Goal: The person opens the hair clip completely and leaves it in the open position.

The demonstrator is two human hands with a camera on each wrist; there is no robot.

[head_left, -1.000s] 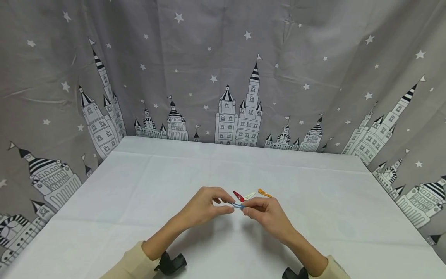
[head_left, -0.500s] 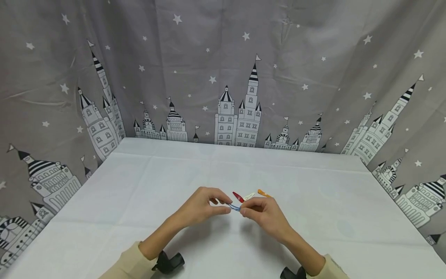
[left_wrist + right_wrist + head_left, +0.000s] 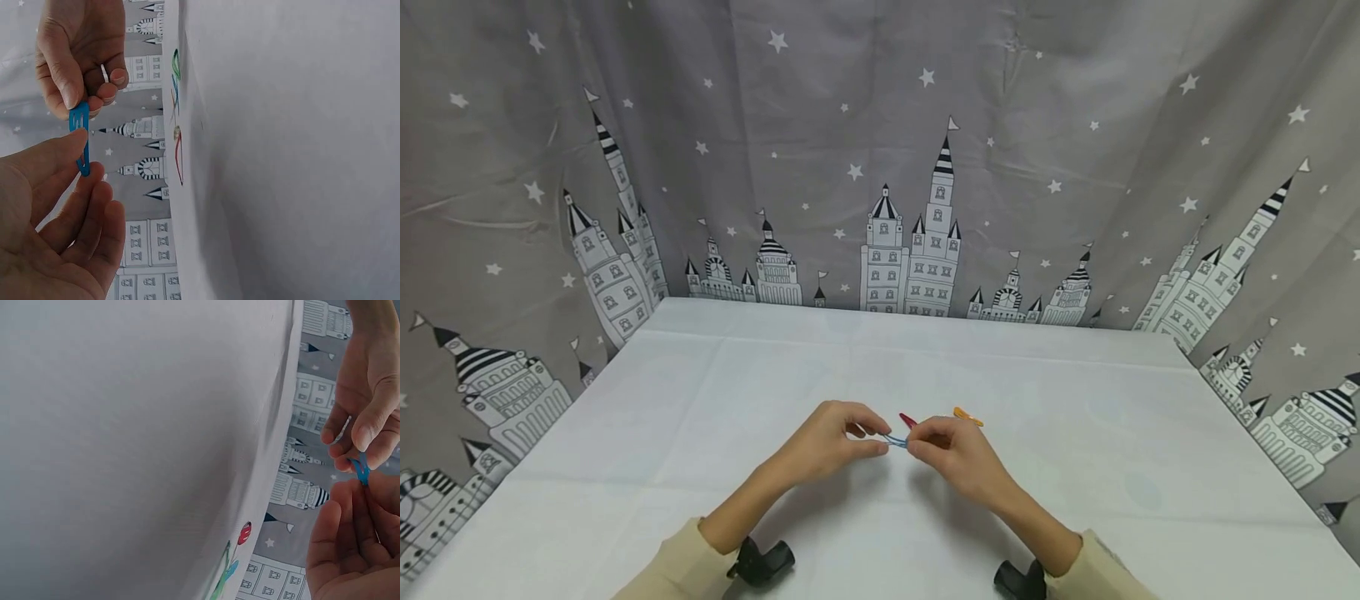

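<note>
A blue snap hair clip (image 3: 79, 119) is held between both hands above the white table, its two arms parted in the head view. My left hand (image 3: 835, 442) has its thumb and index finger at the clip's narrow end; in the left wrist view the thumb lies over it. The other end is pinched by my right hand (image 3: 958, 458) between thumb and fingertips. Just behind the right hand lie a red hair clip (image 3: 906, 419), partly covered, and an orange hair clip (image 3: 968, 416).
The white tablecloth (image 3: 700, 400) stretches to a grey curtain (image 3: 820, 125) printed with castles and stars. A black wrist mount (image 3: 763, 564) sits at the left sleeve and another mount (image 3: 1021, 579) at the right. Thin coloured shapes (image 3: 180, 156) show along the white surface's edge.
Both hands have shifted slightly left with the blue hair clip between them. A white hair clip seen earlier behind the right hand is now hidden, and the red one is partly covered.
</note>
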